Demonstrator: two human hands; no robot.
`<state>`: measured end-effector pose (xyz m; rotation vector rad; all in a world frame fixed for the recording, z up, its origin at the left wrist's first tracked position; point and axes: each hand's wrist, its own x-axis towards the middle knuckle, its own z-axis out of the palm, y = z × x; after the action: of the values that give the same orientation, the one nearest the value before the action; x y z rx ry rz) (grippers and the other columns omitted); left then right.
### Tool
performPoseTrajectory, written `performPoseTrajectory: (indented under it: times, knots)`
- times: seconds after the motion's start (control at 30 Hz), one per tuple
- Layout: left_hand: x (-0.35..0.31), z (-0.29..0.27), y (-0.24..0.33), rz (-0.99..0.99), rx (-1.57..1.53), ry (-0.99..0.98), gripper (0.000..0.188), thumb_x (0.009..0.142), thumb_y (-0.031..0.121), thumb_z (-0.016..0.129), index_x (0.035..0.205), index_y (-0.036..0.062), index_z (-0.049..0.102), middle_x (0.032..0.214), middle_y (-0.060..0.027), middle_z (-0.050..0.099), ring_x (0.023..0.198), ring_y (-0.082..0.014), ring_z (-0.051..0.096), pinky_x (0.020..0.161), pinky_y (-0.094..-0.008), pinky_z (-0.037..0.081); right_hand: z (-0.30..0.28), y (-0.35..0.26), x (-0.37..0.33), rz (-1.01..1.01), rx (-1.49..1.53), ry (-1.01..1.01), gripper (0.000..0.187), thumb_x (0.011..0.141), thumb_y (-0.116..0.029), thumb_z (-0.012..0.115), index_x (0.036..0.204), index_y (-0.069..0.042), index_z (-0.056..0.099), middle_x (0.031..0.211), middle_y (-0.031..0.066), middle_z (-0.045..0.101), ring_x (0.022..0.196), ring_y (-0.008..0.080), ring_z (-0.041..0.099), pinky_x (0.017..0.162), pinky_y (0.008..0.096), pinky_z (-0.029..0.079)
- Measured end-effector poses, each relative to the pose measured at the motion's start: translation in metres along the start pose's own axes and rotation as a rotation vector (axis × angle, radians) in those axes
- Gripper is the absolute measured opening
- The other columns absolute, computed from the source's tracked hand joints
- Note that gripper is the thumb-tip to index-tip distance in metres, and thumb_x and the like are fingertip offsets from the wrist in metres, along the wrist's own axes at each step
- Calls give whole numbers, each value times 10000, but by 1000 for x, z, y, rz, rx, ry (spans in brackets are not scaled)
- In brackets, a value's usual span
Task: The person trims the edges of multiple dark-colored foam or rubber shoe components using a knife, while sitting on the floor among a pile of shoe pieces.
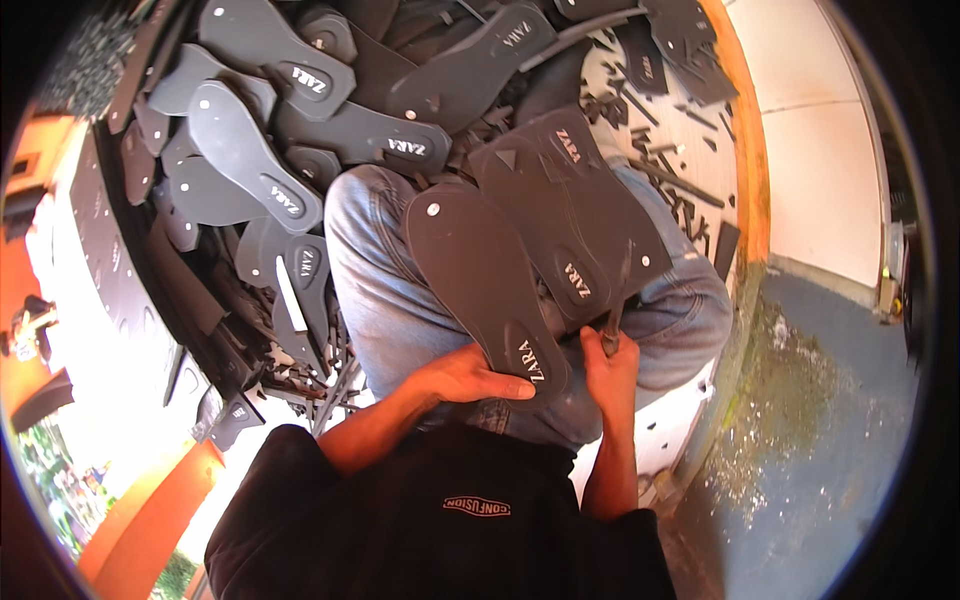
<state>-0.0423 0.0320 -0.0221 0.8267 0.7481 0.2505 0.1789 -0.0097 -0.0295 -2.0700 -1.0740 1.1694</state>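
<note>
My left hand point(465, 376) grips the heel end of a dark insole point(478, 270), its thumb lying on top near the printed oval. The insole is cut to shape, with a pale dot near the toe end. In my right hand point(611, 372) is a slim knife point(620, 295), its dark blade pointing up and away from me. Beneath both, a dark foam sheet point(620, 215) with raised insole outlines lies across my jeans-clad legs point(365, 260). The insole overlaps the sheet's left side.
Many loose insoles point(250, 150) are heaped ahead and to the left. A white-bladed knife point(290, 293) lies among them, left of my knee. Dark offcuts point(680, 185) litter the pale surface at right, bounded by an orange edge point(752, 130). Beyond is a blue-grey floor point(850, 420).
</note>
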Motion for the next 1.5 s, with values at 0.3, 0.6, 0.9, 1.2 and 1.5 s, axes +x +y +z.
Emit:
performPoseTrajectory:
  times: [0.3, 0.6, 0.9, 1.2, 1.5]
  knots:
    - [-68, -145, 181, 799, 101, 933, 372, 897, 339, 560, 1037, -2, 612, 849, -91, 637, 699, -115, 580, 638, -237, 453, 23, -10, 3, -92, 56, -12, 263, 846, -152, 607, 692, 36, 507, 508, 43, 422, 508, 103, 359, 477, 327, 334]
    - [-150, -149, -119, -92, 497, 1689, 296, 774, 263, 682, 833, 8, 544, 684, -49, 548, 632, -133, 524, 589, -283, 435, 24, -28, 5, -182, -36, -36, 245, 846, -169, 620, 745, 27, 515, 535, 73, 450, 494, 145, 404, 490, 321, 357]
    - [-147, -123, -168, -167, 553, 1630, 347, 751, 188, 679, 970, -44, 543, 900, -164, 595, 842, -284, 587, 755, -388, 452, 22, -33, 4, -227, -98, -130, 262, 872, -229, 592, 947, 19, 553, 637, 120, 552, 548, 191, 517, 540, 324, 429]
    - [-105, -67, -36, 282, 139, 1232, 338, 803, 83, 679, 1069, -43, 513, 828, -72, 613, 647, -113, 559, 570, -251, 458, 23, -50, -13, -99, 300, -331, 281, 973, -268, 423, 1003, -3, 513, 691, 34, 545, 565, 95, 483, 514, 248, 403]
    - [-40, -35, 14, 180, 198, 475, 278, 911, 259, 572, 958, -11, 616, 688, -30, 571, 566, -96, 514, 527, -244, 418, 35, -81, -6, -616, -204, -18, 202, 920, -239, 507, 853, -57, 564, 730, 143, 610, 597, 344, 584, 520, 407, 454]
